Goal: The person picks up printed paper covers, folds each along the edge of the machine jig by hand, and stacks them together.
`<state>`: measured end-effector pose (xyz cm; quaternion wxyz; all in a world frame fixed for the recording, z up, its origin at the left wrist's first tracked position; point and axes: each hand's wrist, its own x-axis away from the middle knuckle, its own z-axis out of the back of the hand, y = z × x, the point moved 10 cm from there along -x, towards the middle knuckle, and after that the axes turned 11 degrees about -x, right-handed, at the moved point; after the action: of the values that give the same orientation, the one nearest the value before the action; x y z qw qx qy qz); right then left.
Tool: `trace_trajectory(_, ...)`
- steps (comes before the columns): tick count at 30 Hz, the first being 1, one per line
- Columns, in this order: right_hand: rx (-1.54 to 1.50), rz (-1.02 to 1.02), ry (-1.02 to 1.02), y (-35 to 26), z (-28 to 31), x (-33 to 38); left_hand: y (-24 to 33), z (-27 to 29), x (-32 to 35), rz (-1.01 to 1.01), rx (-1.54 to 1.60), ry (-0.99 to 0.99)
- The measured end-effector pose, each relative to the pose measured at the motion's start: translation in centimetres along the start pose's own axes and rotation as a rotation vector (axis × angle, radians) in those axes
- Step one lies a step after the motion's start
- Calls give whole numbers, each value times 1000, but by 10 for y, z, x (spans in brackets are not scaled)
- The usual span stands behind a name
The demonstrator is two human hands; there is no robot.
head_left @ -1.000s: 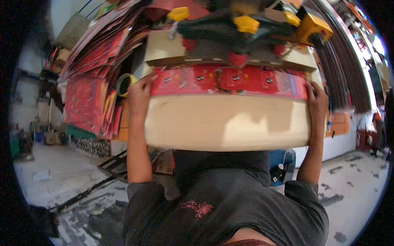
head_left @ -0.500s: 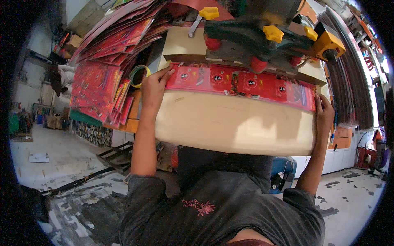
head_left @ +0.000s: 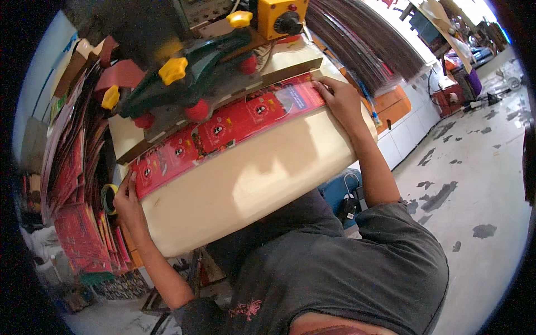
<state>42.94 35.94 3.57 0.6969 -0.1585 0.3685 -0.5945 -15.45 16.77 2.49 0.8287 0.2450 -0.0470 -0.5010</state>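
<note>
Nearest is the dark shirt (head_left: 335,268) of the person, and in front of it the rounded near edge of a cream tabletop (head_left: 192,215), slanting up to the right in the view. A broad bare band of this surface, part lit and part in shadow, lies between the near edge and the red printed strip (head_left: 220,135).

The strip lies toward the far edge of the tabletop. Its long axis runs from the left edge to the right edge, roughly parallel to the near edge, and spans the gap between the two hands. The left hand (head_left: 129,204) is at the strip's left end, by the tabletop's left edge; the right hand (head_left: 341,100) is at its right end, by the right edge. Neither is clearly the nearer: from the left fingers the strip stretches away rightward, from the right fingers leftward. The right fingers are bent onto the end of the strip, the left ones reach up along its end; I cannot tell whether either set is clamped or only resting there.

Just behind the strip's far long side stand cream blocks (head_left: 291,68), nearly parallel to it; whether they touch is unclear. Above and beyond them is a dark green bracket (head_left: 215,58) with yellow star knobs (head_left: 173,71) and red feet (head_left: 196,110). Off the left edge are a tape roll (head_left: 108,199) and fanned red sheets (head_left: 81,237); beyond the far right corner, a tall dark stack (head_left: 363,44).
</note>
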Motion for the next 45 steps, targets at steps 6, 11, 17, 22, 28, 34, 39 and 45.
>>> trace_trajectory(6,47,0,6,0,7,-2,5,1,-4,-57,3,39)
trace_trajectory(11,19,34,-3,-1,-1,-3,8,7,3,-71,-17,42)
trace_trajectory(17,-235,29,-25,-8,8,6,18,14,18,-37,-10,106)
trace_trajectory(22,-302,41,-152,3,10,9,18,27,43,34,112,147)
trace_trajectory(28,-358,-75,-265,21,-2,12,-1,25,50,-11,211,224)
trace_trajectory(34,-305,42,-110,-2,8,23,0,21,49,-32,102,226)
trace_trajectory(39,-323,14,-114,2,6,23,-2,17,47,-31,104,236)
trace_trajectory(45,-325,19,-85,0,6,25,-3,16,45,-46,144,229)
